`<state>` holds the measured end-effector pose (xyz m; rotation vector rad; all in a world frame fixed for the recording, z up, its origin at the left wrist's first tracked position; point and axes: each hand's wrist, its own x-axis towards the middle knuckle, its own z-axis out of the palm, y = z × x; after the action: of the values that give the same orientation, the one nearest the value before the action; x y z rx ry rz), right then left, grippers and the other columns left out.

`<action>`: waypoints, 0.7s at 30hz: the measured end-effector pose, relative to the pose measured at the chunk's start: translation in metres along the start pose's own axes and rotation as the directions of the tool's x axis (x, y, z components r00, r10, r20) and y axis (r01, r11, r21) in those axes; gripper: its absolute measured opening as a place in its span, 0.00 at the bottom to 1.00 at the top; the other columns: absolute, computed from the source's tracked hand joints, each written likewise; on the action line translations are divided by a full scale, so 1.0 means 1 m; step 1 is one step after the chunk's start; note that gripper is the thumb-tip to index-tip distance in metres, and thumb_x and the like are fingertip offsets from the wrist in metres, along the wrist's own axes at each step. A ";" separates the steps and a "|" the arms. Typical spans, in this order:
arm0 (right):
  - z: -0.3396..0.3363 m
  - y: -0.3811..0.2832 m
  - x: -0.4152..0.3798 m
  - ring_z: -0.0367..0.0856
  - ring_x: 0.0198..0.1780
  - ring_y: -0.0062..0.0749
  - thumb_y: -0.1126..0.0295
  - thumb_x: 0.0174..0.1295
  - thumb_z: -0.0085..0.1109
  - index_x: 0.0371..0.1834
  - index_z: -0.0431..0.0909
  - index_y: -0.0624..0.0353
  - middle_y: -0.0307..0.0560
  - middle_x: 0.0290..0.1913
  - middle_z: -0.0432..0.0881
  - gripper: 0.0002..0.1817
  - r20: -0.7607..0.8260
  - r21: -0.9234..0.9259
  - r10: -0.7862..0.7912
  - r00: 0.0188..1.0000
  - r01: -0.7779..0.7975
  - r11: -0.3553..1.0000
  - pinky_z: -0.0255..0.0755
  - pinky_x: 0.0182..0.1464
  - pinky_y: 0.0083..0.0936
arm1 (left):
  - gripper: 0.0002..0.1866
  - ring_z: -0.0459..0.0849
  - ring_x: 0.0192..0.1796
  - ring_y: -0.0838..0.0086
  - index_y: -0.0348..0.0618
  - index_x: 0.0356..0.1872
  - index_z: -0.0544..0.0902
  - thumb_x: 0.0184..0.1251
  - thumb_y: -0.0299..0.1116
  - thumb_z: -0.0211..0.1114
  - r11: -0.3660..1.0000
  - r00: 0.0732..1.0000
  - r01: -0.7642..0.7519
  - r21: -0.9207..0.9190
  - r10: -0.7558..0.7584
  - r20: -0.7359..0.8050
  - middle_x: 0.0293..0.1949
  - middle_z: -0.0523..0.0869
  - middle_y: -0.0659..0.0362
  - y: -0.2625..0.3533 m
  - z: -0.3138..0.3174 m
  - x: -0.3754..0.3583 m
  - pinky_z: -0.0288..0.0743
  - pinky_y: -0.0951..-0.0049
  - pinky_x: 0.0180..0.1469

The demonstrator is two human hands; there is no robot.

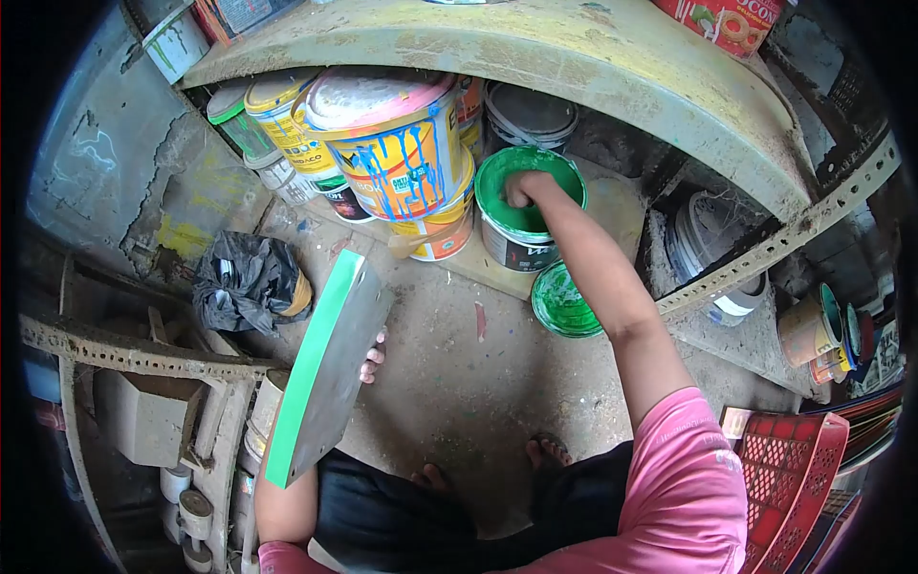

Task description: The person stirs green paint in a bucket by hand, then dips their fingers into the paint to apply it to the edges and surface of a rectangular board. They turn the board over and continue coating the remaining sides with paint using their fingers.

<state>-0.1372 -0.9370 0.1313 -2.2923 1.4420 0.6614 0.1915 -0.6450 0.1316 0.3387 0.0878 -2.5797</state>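
Note:
A flat grey panel with a bright green edge [330, 368] stands tilted at the left, and my left hand [374, 358] holds it from behind, fingertips showing past its right side. My right hand [521, 189] reaches into an open bucket of green paint [562, 176]; its fingers look curled, but whatever they hold is hidden. Just below the bucket, a round lid smeared with green paint [566, 301] leans near the shelf's edge.
Stacked paint buckets [397, 163] crowd the shelf left of the open one. A curved upper shelf [497, 43] overhangs them. A black plastic bag [234, 277] lies at the left, a metal rail [784, 230] crosses at the right, and a red crate [789, 478] stands lower right.

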 end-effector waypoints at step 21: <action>-0.015 0.009 -0.021 0.69 0.20 0.28 0.64 0.53 0.54 0.35 0.83 0.59 0.43 0.24 0.73 0.13 -0.009 0.640 0.093 0.996 -0.065 0.765 0.64 0.21 0.26 | 0.33 0.72 0.44 0.69 0.33 0.57 0.65 0.63 0.51 0.60 0.981 0.984 -0.170 0.089 0.174 -0.034 0.43 0.72 0.53 -0.027 0.013 -0.004 0.68 0.68 0.44</action>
<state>-0.1502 -0.9328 0.1556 -1.7134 1.4918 0.0935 0.1778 -0.6216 0.1454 0.4133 -0.0361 -2.4097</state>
